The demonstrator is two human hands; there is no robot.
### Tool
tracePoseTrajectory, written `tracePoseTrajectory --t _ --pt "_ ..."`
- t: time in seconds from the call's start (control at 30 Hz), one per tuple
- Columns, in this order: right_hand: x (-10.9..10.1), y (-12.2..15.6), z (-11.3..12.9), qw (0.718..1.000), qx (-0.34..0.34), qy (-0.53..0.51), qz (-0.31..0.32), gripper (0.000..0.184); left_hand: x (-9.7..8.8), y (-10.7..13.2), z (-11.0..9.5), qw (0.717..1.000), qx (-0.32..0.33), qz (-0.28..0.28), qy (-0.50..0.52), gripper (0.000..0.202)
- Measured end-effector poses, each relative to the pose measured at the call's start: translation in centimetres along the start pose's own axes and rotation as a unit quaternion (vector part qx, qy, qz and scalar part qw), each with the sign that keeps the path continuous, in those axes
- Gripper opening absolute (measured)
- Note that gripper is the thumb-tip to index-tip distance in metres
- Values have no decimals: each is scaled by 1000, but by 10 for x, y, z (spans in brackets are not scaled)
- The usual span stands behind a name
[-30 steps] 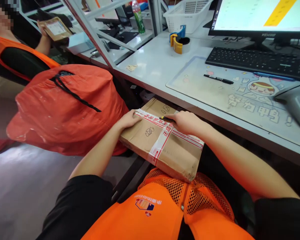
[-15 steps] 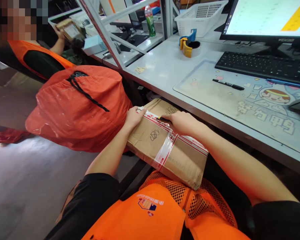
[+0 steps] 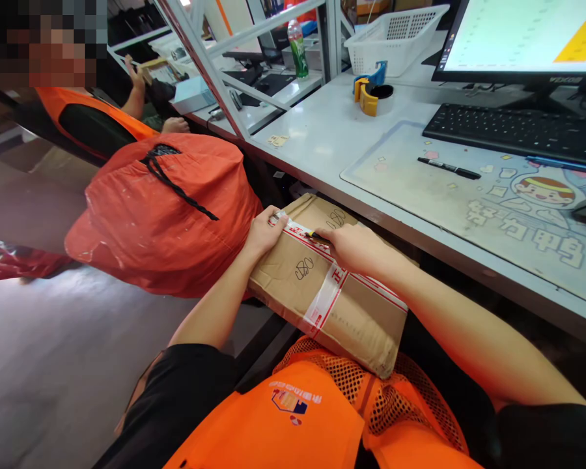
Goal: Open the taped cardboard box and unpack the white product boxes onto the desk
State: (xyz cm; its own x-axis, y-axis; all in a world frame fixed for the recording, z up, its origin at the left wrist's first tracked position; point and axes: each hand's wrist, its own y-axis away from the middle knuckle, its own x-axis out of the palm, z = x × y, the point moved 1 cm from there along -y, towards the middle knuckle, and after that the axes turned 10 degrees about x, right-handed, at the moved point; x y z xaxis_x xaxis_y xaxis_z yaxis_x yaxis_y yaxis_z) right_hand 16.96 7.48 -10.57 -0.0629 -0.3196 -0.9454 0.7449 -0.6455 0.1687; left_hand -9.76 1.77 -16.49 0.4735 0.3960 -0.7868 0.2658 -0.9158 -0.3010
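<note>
A brown cardboard box (image 3: 293,273) with red-and-white tape rests on my lap, below the desk edge. My left hand (image 3: 264,232) grips its far left corner, fingers curled over the tape. My right hand (image 3: 352,247) is closed round a small black and yellow cutter (image 3: 318,237), whose tip lies on the tape line along the top of the box. Scribbled marks show on the cardboard on both sides of the tape.
A large orange sack (image 3: 168,208) sits on the floor to the left. On the grey desk (image 3: 317,130) are a desk mat, black marker (image 3: 449,168), keyboard (image 3: 512,130), monitor, tape dispenser (image 3: 374,94) and white basket (image 3: 395,32). Another person in an orange vest (image 3: 92,120) works at the far left.
The cutter in my right hand has crept a little leftward along the tape toward my left hand. The person at the left has lowered the parcel they held.
</note>
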Motion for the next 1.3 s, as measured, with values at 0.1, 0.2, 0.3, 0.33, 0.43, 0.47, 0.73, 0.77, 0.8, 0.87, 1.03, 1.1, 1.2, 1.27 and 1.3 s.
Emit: tracePoseTrajectory --t 0.1,0.2,0.3,0.33,0.43,0.47,0.73,0.77,0.8,0.87,1.03,1.1,1.2,1.27,1.3 --pt "-2 0 2 1000 3 2 14 51 0 1 -1 1000 6 -5 2 26" --pt "-3 3 -1 1000 2 10 23 48 1 2 -3 1000 15 -3 3 26" --pt "-1 12 -8 999 8 27 45 48 2 3 -3 1000 7 2 -4 28" --pt "0 17 -11 998 11 30 52 50 2 3 -3 1000 2 4 -8 30" --pt "4 32 -19 997 23 41 62 57 4 2 -2 1000 4 9 -15 32" --pt "5 37 -20 997 25 47 61 58 4 2 -3 1000 10 10 -15 33" --pt "18 76 -29 990 53 110 71 55 5 -2 -4 1000 26 17 4 36" --pt "18 80 -32 989 58 115 75 56 5 -2 -4 999 29 18 8 37" --pt "17 84 -35 988 60 120 76 57 5 -2 -4 999 33 19 14 38" --pt "11 89 -41 988 61 125 63 58 3 -3 -5 999 40 18 28 39" --pt "-3 70 -35 997 42 68 -11 56 -1 -6 -9 997 59 22 52 44" --pt "-1 57 -26 998 24 49 -10 56 -2 -5 -10 996 61 30 61 46" --pt "10 44 -15 999 6 43 10 56 -4 0 -8 995 57 39 70 48" --pt "19 44 -13 999 4 47 20 54 -4 5 -5 995 56 44 73 49" --pt "22 46 -13 998 5 52 25 54 -4 8 -4 994 58 47 76 50"
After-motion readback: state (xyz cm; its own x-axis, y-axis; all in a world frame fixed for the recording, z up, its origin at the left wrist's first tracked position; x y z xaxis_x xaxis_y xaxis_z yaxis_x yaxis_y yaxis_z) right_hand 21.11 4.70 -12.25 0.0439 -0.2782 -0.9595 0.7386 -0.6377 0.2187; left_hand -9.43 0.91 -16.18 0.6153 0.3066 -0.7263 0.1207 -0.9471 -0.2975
